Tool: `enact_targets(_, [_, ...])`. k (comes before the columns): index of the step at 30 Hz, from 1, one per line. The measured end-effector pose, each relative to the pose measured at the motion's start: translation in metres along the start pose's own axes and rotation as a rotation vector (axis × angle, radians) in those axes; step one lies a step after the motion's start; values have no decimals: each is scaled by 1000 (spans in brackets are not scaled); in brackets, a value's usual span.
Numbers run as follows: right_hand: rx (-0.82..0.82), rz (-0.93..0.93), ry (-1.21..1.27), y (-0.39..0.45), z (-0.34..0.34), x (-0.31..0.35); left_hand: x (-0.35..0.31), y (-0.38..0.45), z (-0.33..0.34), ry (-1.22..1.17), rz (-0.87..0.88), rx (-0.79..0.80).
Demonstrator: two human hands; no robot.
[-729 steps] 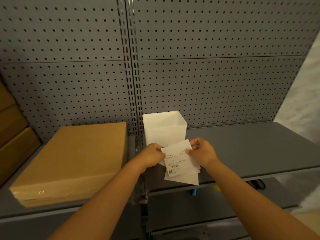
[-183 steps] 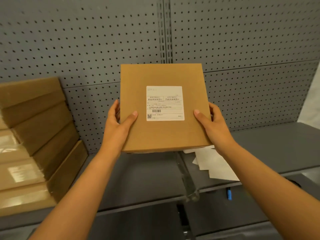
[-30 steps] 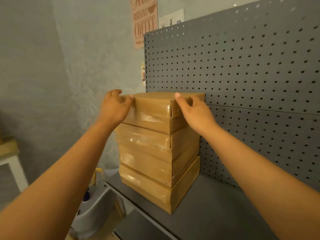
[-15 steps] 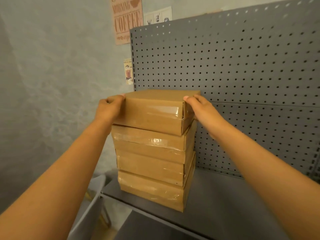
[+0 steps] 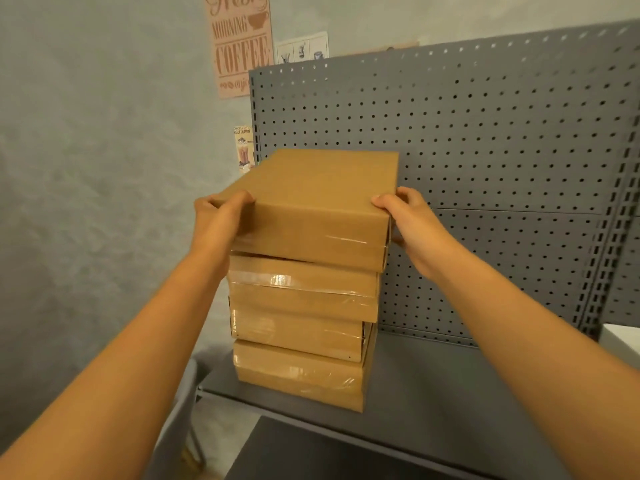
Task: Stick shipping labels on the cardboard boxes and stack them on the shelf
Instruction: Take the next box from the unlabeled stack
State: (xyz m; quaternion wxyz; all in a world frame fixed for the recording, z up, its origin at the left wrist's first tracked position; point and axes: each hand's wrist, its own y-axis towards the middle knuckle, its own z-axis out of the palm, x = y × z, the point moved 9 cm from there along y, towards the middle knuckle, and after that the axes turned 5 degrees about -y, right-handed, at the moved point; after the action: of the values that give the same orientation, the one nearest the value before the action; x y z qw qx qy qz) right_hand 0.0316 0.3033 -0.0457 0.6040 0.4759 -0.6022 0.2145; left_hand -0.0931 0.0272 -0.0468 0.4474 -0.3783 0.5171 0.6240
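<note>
Left of the stack [image 5: 301, 327], my left hand [image 5: 221, 220] grips the top box [image 5: 318, 202] at its near left corner, fingers curled over the edge. Top box sits on the stack, slightly skewed, no label in view on it. Right of the stack, my right hand [image 5: 405, 220] grips the near right corner. Stack stands on the shelf [image 5: 450, 393] against the pegboard [image 5: 485, 168]. Probably squaring up, then release; any boxes left can't be told.

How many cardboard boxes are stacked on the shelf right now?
4. The top box is held at both sides by the left hand and right hand; the second, third and bottom box lie beneath. None appear hidden.
</note>
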Motion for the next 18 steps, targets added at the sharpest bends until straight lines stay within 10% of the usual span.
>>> enact_targets(18, [-211, -144, 45, -44, -161, 17, -36, -83, 124, -48, 96, 375])
